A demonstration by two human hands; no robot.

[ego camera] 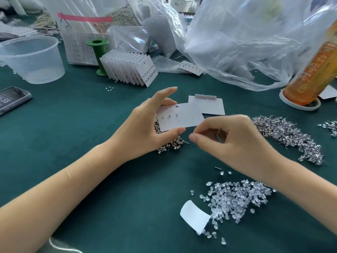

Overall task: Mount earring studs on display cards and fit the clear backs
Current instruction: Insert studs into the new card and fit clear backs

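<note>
My left hand [144, 123] holds a white display card [184, 117] by its left edge, thumb below and fingers above. Three studs sit in the card's upper row and small holes show beside them. My right hand [228, 137] is curled just right of the card's lower corner, with a thin stud post [218, 133] pinched between its fingers. A pile of gold-toned studs [171, 145] lies under the card. Silver studs [290, 137] are heaped at the right. Clear backs [235, 199] are spread near the front right.
More blank cards [213, 106] lie behind the held one. A fanned row of filled cards [131, 70] leans on a green spool [98, 55]. A clear tub [31, 59], a phone [11, 101], plastic bags [237, 42], an orange bottle [313, 70] and a curled paper scoop [195, 216] stand around.
</note>
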